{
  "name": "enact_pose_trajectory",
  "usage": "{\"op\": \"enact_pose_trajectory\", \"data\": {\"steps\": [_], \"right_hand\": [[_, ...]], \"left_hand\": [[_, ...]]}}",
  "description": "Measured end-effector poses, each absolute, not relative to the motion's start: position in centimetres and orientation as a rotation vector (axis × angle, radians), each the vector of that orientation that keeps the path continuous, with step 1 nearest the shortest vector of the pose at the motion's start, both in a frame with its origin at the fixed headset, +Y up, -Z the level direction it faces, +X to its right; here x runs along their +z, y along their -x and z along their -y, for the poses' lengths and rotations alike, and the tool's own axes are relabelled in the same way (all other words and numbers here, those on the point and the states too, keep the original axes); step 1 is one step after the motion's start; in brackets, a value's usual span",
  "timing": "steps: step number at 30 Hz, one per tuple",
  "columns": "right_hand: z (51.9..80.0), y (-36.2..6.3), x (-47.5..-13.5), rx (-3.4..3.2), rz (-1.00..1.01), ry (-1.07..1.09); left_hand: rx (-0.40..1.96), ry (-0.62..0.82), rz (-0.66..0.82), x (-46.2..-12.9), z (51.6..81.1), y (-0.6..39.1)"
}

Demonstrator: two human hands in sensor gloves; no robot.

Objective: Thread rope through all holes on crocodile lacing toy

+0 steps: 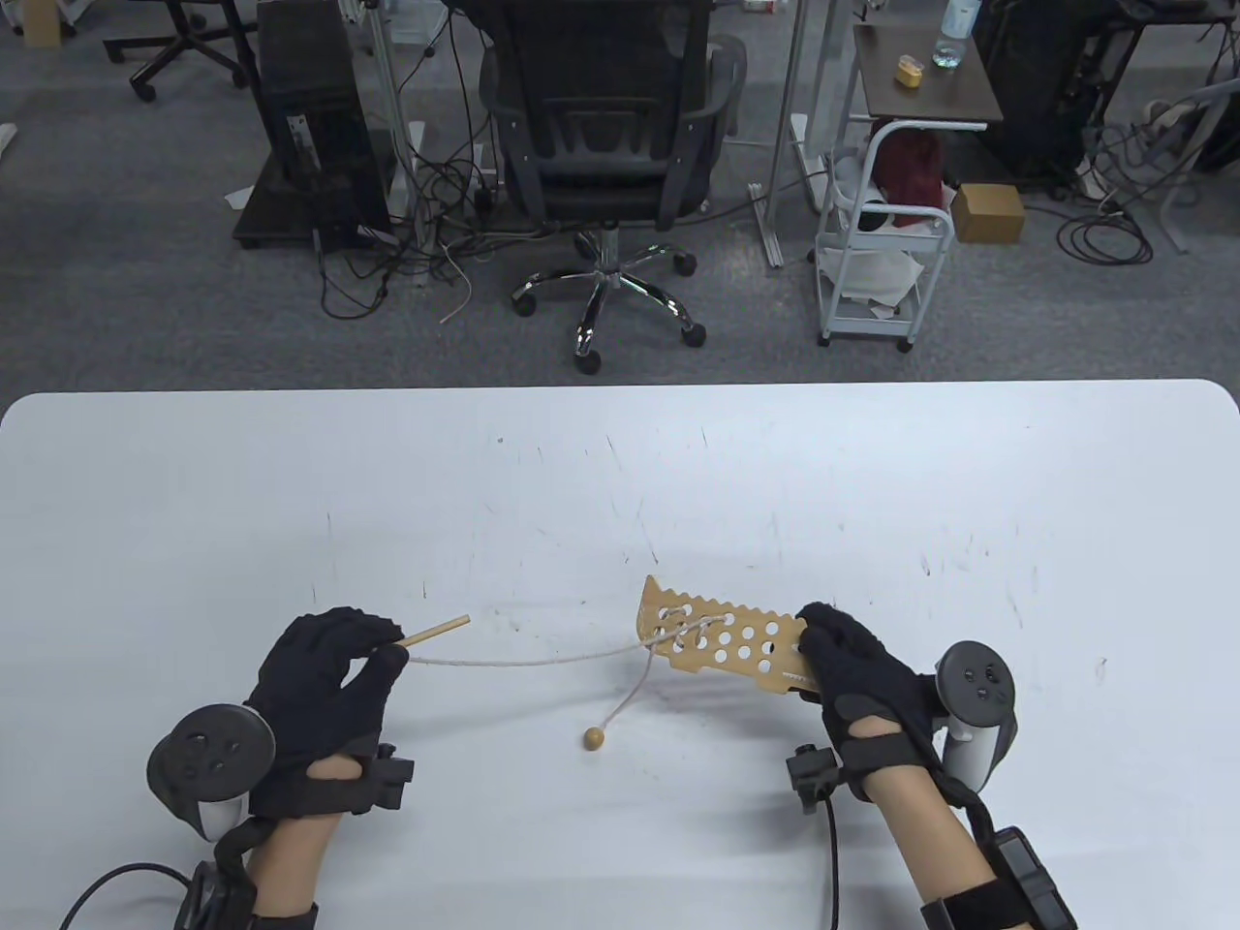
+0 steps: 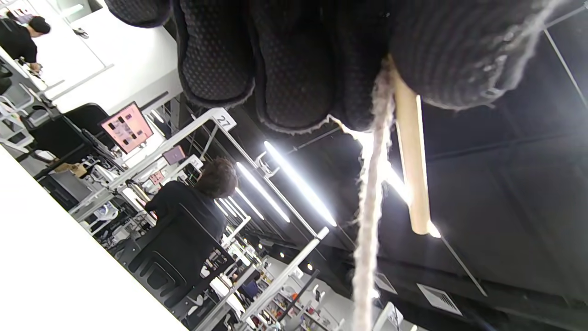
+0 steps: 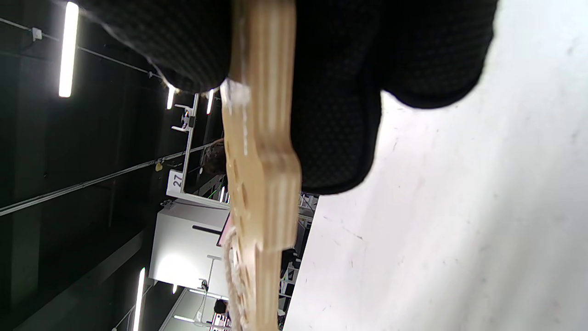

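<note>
Table view, one crocodile board, one rope

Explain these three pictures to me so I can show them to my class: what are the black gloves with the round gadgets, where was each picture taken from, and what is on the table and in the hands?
No machine here: a person's two hands in black sensor gloves, with a round tracker strapped to the back of each. The trackers record motion; the fingers do not hold them.

The wide picture looks down at a white table. The other two come from a camera on each wrist, so they look tilted and very close.

The right hand grips one end of a wooden board full of holes, the lacing toy, lifted off the table at an angle. The left hand pinches a thin wooden stick, the needle of the rope. The rope already runs through a few holes near the board's far end. Its other end, a wooden bead, lies on the table.
</note>
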State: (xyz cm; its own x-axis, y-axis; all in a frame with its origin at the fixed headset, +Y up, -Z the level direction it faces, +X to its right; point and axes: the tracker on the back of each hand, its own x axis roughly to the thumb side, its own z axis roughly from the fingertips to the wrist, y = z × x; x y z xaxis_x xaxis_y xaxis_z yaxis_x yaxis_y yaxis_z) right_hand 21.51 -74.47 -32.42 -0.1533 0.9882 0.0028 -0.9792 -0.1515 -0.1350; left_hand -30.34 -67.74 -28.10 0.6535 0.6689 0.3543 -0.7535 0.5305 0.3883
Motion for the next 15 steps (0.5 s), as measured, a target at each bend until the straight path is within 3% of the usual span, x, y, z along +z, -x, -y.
{"op": "enact_pose_trajectory", "data": {"steps": [15], "right_hand": [[73.6,-18.3,-31.1,1.757,0.080,-0.058]], "left_hand": [[0.776,-0.423,0.336,-28.0,68.8,25.7]]}}
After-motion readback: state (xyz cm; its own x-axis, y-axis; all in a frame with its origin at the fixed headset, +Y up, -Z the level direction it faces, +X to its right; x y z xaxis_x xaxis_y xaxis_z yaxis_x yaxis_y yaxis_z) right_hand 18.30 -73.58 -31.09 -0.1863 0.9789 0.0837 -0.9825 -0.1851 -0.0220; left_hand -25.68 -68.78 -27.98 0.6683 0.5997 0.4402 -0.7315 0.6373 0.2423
